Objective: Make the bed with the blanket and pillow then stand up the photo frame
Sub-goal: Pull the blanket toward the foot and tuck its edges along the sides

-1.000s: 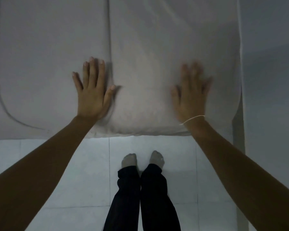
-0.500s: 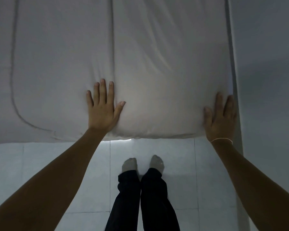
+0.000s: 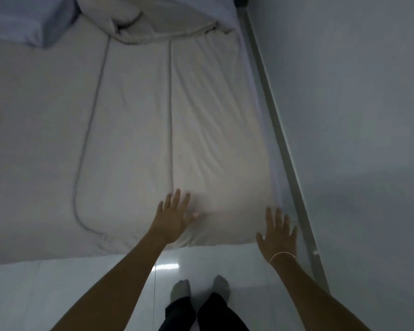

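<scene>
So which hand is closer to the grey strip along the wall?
Right. The right hand lies at the white blanket's corner, beside the grey strip; the left hand rests further in.

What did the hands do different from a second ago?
The right hand slid off the blanket to the right, past its edge by the wall. The left hand stayed flat on the blanket near the bed's foot. The camera tilted up, so the rumpled far end and a pillow now show. Both hands stay open, holding nothing.

The blanket (image 3: 172,130) is lying spread on the bed (image 3: 22,139), its near edge hanging over the floor (image 3: 58,290). A pillow (image 3: 22,22) is sitting at the far left, and a wall (image 3: 356,115) is running along the bed's right side.
</scene>
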